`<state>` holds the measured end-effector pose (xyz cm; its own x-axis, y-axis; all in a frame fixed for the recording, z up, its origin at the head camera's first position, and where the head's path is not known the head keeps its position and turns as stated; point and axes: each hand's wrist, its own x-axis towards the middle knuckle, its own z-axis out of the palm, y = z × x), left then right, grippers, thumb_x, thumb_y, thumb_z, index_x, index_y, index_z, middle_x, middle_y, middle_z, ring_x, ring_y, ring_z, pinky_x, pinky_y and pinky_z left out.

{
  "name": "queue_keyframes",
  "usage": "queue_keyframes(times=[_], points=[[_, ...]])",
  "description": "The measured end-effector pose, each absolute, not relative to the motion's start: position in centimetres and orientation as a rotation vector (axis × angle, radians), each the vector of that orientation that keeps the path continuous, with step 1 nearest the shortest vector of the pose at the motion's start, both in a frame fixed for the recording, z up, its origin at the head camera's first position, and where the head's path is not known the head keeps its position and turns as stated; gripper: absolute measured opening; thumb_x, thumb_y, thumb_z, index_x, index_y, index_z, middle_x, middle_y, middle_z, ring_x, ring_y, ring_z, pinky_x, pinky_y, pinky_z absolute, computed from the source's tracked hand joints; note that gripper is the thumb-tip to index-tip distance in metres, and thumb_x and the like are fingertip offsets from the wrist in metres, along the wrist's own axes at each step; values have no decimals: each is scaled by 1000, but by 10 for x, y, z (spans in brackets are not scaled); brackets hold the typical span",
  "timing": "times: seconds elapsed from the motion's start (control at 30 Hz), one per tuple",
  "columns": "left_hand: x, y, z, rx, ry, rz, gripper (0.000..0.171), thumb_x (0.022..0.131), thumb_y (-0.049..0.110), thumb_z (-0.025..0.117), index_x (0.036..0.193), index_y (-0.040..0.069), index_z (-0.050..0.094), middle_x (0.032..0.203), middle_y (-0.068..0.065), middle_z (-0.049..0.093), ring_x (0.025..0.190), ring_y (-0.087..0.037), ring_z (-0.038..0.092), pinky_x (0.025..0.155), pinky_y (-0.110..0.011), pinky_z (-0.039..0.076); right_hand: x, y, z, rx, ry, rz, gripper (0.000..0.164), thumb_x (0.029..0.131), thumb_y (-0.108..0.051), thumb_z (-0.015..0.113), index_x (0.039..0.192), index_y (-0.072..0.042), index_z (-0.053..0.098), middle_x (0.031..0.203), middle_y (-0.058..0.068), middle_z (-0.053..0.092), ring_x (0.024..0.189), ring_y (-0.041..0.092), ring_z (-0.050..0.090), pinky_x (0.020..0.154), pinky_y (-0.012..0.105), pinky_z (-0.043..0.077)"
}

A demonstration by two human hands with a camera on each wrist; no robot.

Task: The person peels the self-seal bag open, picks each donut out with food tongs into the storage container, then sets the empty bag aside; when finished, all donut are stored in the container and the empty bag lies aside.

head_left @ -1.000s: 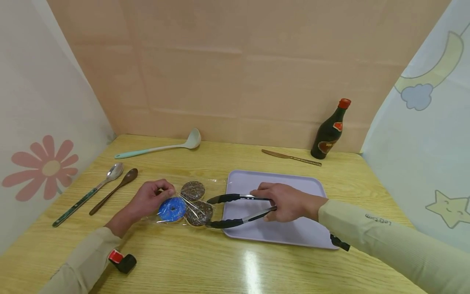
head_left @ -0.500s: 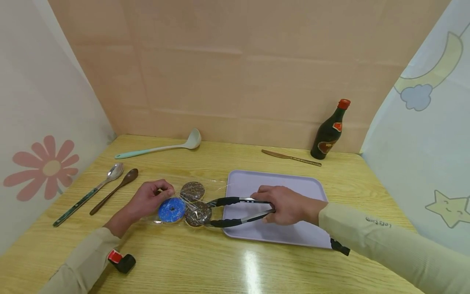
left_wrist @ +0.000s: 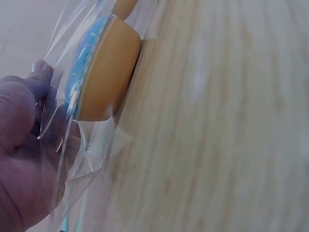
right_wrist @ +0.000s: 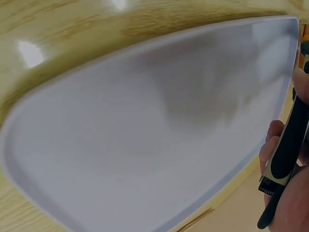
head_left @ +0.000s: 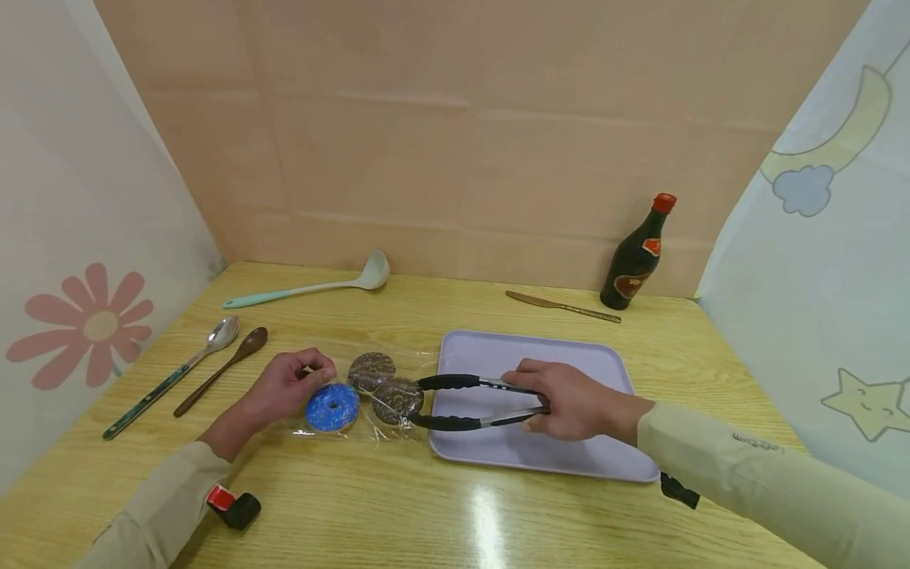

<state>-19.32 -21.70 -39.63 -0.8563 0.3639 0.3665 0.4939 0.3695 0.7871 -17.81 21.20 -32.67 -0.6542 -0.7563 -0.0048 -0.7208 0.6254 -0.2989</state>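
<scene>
In the head view my left hand (head_left: 287, 383) pinches the edge of a clear plastic bag (head_left: 366, 431); the left wrist view shows the film (left_wrist: 91, 166) running past the fingers. Under the film are a blue-iced donut (head_left: 344, 412), beside my left hand, and two chocolate donuts. My right hand (head_left: 579, 401) grips black and silver tongs (head_left: 455, 423) above the lilac tray (head_left: 508, 465). The tong tips reach either side of the nearer chocolate donut's (head_left: 392, 403) right edge. Behind it lies the other chocolate donut (head_left: 371, 368).
A ladle (head_left: 373, 273) and a golden knife (head_left: 562, 306) lie at the back. At the back right stands a dark bottle (head_left: 631, 265) with a red cap. A metal spoon (head_left: 223, 332) and a wooden spoon (head_left: 252, 341) lie on the left.
My right hand and the tongs have moved right, and the nearer chocolate donut has shifted right and slightly away with the tips. The left hand has stayed nearly in place.
</scene>
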Motion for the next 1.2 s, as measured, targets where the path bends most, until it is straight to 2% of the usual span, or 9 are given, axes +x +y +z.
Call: queue_keyframes(times=[0.33, 0.53, 0.7, 0.93, 1.2], points=[[-191, -219, -393, -741, -2476, -1496, 11, 95, 1, 56, 90, -2, 65, 84, -13, 61, 69, -12, 51, 60, -25, 45, -172, 245, -327, -1207, 2801, -510, 55, 80, -19, 75, 129, -4, 55, 105, -1, 53, 60, 1, 40, 58, 24, 38], [-192, -220, -395, -730, -2491, -1457, 12, 95, 3, 55, 91, -1, 66, 86, -10, 62, 73, -12, 54, 62, -26, 46, -170, 271, -333, -1145, 2876, -531, 56, 78, -18, 76, 128, -4, 56, 103, -1, 54, 63, 2, 43, 58, 23, 39], [-192, -220, -395, -713, -2505, -1454, 13, 96, 4, 55, 92, -1, 66, 87, -11, 62, 74, -12, 54, 63, -26, 46, -169, 288, -336, -1077, 2928, -519, 57, 78, -19, 77, 129, -3, 56, 107, 2, 55, 62, 3, 42, 58, 24, 37], [-189, -221, -394, -709, -2502, -1482, 13, 96, 4, 55, 92, -2, 66, 87, -12, 62, 74, -12, 54, 63, -26, 46, -176, 298, -341, -972, 2970, -507, 57, 78, -19, 77, 128, 0, 56, 110, 3, 54, 62, 2, 42, 60, 26, 38], [-190, -219, -393, -713, -2494, -1481, 13, 96, 3, 55, 91, 0, 67, 86, -10, 63, 75, -11, 55, 64, -25, 47, -180, 303, -349, -954, 3006, -489, 57, 76, -19, 79, 126, 0, 58, 107, 3, 55, 68, 8, 44, 63, 28, 37]])
